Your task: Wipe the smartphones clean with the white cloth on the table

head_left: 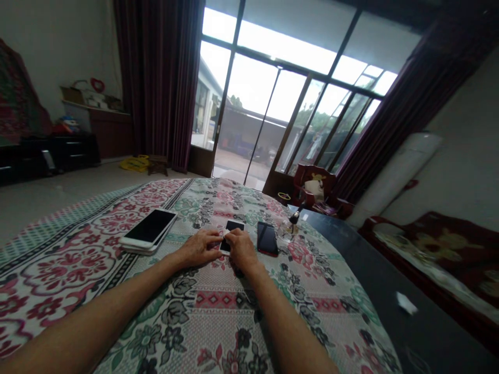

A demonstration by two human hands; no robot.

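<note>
A small white phone with a dark screen (235, 226) lies flat on the patterned tablecloth (218, 322). At its left edge is my left hand (200, 248), its fingers reaching toward the phone. My right hand (240, 249) rests over the phone's right side with fingers bent together; what its fingertips pinch, if anything, is too small to make out. To the right lies a dark phone with a red edge (267, 239). Two larger white devices are stacked on the left, the upper one (149, 228) showing a black screen.
A clear glass (288, 230) holding a dark spoon stands right of the phones. Beyond the round table are a dark surface (366, 275) with a crumpled white paper (406, 303), a carved wooden chair (316, 182), a yellow bag (134, 163) and glass doors.
</note>
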